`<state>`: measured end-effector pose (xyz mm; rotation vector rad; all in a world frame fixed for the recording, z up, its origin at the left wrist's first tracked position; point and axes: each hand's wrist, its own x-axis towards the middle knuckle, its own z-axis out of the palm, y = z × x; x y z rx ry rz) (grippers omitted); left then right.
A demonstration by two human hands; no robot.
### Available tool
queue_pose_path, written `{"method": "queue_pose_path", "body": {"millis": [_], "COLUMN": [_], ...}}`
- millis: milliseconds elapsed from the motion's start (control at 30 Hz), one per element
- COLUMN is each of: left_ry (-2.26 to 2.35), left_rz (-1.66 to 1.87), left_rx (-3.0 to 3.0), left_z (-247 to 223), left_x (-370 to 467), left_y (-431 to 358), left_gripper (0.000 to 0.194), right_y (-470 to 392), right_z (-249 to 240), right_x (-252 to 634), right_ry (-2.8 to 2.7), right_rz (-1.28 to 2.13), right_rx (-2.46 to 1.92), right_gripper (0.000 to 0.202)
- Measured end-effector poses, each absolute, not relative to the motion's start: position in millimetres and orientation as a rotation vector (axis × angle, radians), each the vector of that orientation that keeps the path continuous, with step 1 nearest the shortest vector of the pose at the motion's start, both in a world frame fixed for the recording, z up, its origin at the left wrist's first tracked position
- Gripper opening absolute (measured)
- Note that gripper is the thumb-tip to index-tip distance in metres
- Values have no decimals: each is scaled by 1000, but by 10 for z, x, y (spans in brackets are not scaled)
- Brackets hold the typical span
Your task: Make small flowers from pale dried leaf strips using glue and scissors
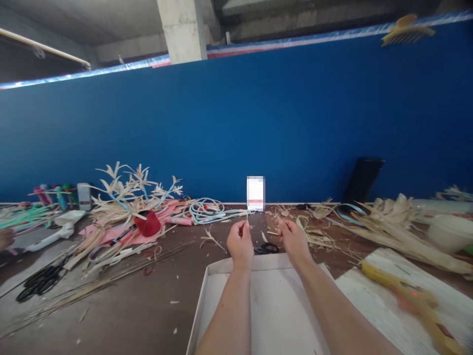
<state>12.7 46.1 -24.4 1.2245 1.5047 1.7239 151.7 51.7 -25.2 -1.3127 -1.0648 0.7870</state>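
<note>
My left hand is raised over the far edge of a shallow white box lid. Its thumb and fingers are pinched together, and a thin pale strand sticks up at the fingertips. My right hand is a short way to the right, also closed in a pinch. Whatever lies in its fingers is too small to make out. Between the hands, just past the lid, black-handled scissors rest on the brown table. Behind them stands a pixelated white screen.
Dried-husk flowers, a red cup-shaped piece and coiled pale-blue cord lie left, with more black scissors. To the right are a yellow glue gun on paper, husk strips and a white bowl. A blue partition closes the back.
</note>
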Motion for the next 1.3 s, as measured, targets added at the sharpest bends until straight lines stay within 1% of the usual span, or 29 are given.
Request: {"method": "queue_pose_path", "body": {"millis": [100, 300, 367, 500, 600, 733, 1067, 1300], "left_ry": [1511, 1542, 1549, 1602, 1734, 1856, 1872, 1871], "left_rz": [1719, 1692, 1677, 1679, 1686, 1607, 1503, 1470], "left_rx": [1251, 1311, 1318, 1358, 1381, 1445, 1576, 1577], "left_z": [-239, -219, -215, -204, -186, -192, -267, -247], "left_x": [124, 129, 135, 118, 76, 39, 88, 92], "left_y": [454, 432, 428, 424, 415, 413, 424, 420], "left_gripper": [24, 23, 24, 23, 21, 18, 17, 18], "right_y": [493, 455, 464, 461, 421, 366, 352, 346], "right_z": [-235, -247, -286, -325, -293, -238, -198, -145], "right_x": [1497, 1383, 1369, 1368, 1349, 1299, 1285, 1297], "right_ry": [-1134, -1294, -1374, -1639, -1851, -2021, -2100, -2080], "right_rz": [791, 731, 671, 436, 319, 226, 206, 291], "right_rx": [-1307, -1277, -1300, -1405, -1540, -1695, -1808, -1910], "right_gripper": [42, 43, 39, 27, 23, 22, 26, 24]}}
